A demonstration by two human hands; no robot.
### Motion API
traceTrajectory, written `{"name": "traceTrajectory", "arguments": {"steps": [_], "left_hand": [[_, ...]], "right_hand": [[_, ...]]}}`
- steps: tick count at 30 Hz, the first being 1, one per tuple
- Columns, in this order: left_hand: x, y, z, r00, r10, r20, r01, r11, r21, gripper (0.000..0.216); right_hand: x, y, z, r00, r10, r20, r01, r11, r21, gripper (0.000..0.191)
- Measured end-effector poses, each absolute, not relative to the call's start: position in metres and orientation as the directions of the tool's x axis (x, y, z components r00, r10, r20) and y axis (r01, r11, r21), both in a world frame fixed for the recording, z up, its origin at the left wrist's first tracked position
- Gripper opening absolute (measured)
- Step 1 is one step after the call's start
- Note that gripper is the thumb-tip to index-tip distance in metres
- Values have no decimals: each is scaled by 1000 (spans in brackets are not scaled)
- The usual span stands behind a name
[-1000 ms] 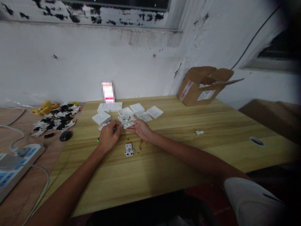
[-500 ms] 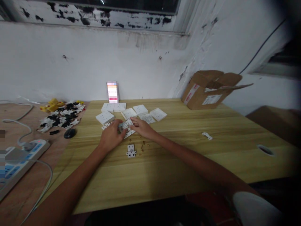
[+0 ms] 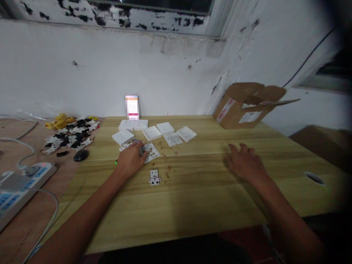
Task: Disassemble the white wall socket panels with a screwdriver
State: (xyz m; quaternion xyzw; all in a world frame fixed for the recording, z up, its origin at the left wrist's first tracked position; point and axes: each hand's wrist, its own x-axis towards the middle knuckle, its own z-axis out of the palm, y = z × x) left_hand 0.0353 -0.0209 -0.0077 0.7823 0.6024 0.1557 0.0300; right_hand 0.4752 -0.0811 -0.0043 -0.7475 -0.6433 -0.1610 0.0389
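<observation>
From the head camera, the left hand [image 3: 131, 159] lies on the wooden desk [image 3: 192, 194], a little left of its middle and towards the far edge. Its fingers are curled over the left edge of a stripped socket plate [image 3: 151, 152], which lies flat with its inner side up. A small green tip [image 3: 116, 161] shows at the wrist side of that hand. I cannot tell whether the hand is clamped on a tool or only resting.

The right hand [image 3: 244, 163] is well apart from it, towards the desk's right side. It is palm down with the fingers spread and slack, gripping nothing.

A small white insert [image 3: 154, 177] lies just nearer than the stripped plate, with tiny brass bits [image 3: 168, 169] scattered beside it.

Beyond the left hand, whole white socket plates [image 3: 122, 136] lie in a loose row along the far edge. Among them one overturned plate [image 3: 172, 139] shows its back. A blurred upright card [image 3: 132, 107] stands against the wall behind them.

An open cardboard box [image 3: 247, 104] sits at the far right corner, and a round cable hole [image 3: 315, 178] is near the right edge.

On the reddish table to the left are a pile of black, white and yellow parts [image 3: 70, 134], a dark rounded object [image 3: 81, 155] and a white power strip [image 3: 19, 183] with cables.
</observation>
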Motion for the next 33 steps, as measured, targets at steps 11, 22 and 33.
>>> {"name": "traceTrajectory", "arguments": {"steps": [11, 22, 33], "left_hand": [[35, -17, -11, 251, 935, 249, 900, -320, 295, 29], [8, -12, 4, 255, 926, 279, 853, -351, 386, 22], [19, -32, 17, 270, 963, 17, 960, -271, 72, 32]], "right_hand": [[385, -31, -20, -405, 858, 317, 806, 499, -318, 27], [258, 27, -15, -667, 658, 350, 516, 746, -420, 33], [249, 42, 5, -821, 531, 211, 458, 832, -312, 69]]}}
